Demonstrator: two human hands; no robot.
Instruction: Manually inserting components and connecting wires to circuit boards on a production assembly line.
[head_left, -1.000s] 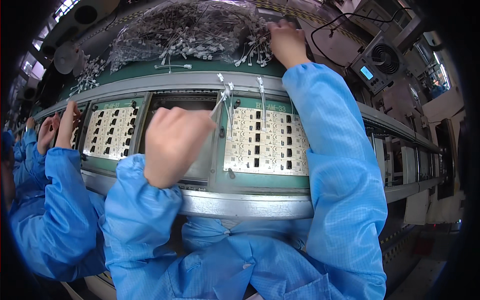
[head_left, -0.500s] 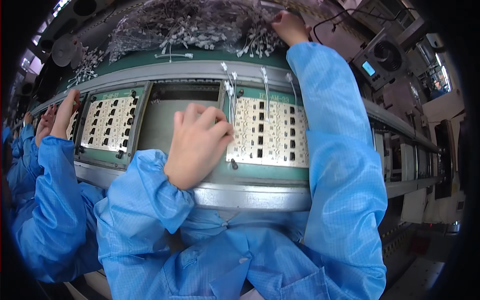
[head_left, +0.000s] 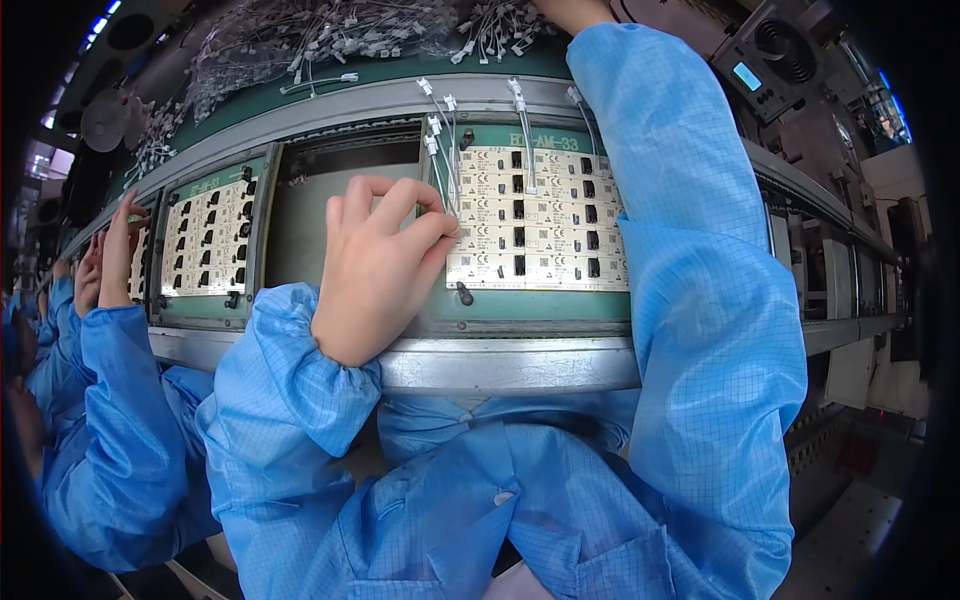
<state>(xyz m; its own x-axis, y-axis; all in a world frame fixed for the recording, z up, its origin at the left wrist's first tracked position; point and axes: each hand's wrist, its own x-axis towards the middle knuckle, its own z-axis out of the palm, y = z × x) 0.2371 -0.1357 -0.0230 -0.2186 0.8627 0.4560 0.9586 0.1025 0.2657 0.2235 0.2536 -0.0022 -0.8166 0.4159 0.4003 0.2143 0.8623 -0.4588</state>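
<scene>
My left hand is bent into a pinch at the left edge of a panel of pale circuit boards. Its fingertips press together by the lower ends of several white wire leads; what lies between them is hidden. The panel sits in a green fixture and carries rows of black parts. Another wire lead with a white connector lies across the panel's top. My right arm reaches far over the panel's right side. Only the back part of my right hand shows at the upper edge, its fingers cut off.
A heap of white-connector wire leads, partly on clear plastic, lies beyond the metal rail. Left of me, a co-worker's hands are raised beside a second board panel. A device with a fan and lit display stands at upper right.
The view has shifted, so the panel and heap sit higher in it. My right hand has mostly passed out over the top edge. My left hand stays pinched at the panel's left edge.
</scene>
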